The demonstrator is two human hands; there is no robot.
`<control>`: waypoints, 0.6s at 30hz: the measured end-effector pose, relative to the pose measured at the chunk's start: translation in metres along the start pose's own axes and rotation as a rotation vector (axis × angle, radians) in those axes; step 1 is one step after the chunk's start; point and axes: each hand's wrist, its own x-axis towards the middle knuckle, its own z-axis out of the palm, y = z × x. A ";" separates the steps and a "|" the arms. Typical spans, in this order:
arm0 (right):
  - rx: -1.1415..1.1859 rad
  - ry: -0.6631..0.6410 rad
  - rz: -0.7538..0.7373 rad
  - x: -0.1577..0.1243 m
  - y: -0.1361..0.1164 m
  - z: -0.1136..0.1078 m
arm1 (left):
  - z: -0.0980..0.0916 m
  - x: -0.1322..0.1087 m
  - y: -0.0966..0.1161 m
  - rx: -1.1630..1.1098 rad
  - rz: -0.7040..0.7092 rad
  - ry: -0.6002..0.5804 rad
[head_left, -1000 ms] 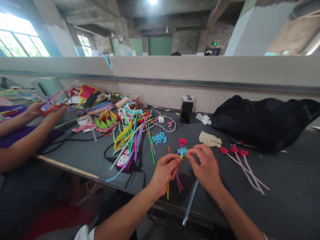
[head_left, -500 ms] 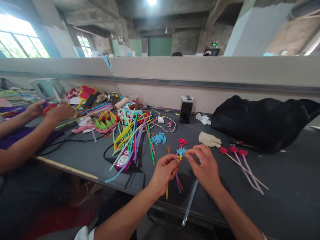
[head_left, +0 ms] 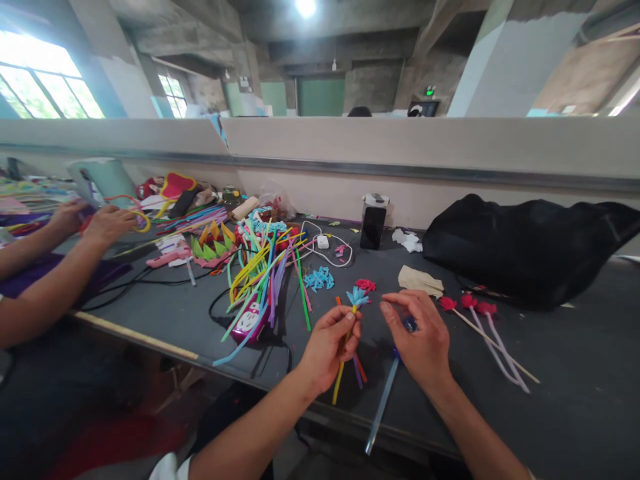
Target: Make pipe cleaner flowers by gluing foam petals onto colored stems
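Observation:
My left hand (head_left: 330,343) is closed around the yellow stem of a small pipe-cleaner flower (head_left: 358,297) with light blue petals. The petals stand up above my fingertips. To its right, my right hand (head_left: 417,330) hovers with thumb and fingers curved apart and nothing visible in them. Partly hidden behind that hand is a dark blue object (head_left: 411,325), and a clear stick (head_left: 383,403) slants toward the table edge below it. A pile of red pieces (head_left: 366,285) lies just behind the flower, and a pile of blue pieces (head_left: 319,278) farther left.
Bundled pipe cleaners (head_left: 260,270) lie by a purple power strip (head_left: 249,323). Three red flowers on stems (head_left: 469,301) rest at right, before a black bag (head_left: 515,250). A phone (head_left: 373,227) leans upright at the back. At far left, a co-worker's hands (head_left: 107,223) are busy.
My right hand has drawn away from the flower to the right and opened. The flower has tilted slightly left in my left hand. Scissors no longer show at the co-worker's hands.

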 end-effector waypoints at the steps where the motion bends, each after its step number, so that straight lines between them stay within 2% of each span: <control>1: 0.000 -0.002 -0.008 0.000 0.000 0.000 | 0.000 0.000 0.000 -0.001 -0.004 -0.005; 11: 0.013 -0.079 -0.039 -0.004 0.000 0.004 | -0.001 0.000 -0.001 -0.054 -0.025 -0.059; 18: 0.030 -0.112 0.031 -0.003 0.001 0.006 | 0.000 -0.002 0.004 -0.114 -0.051 -0.092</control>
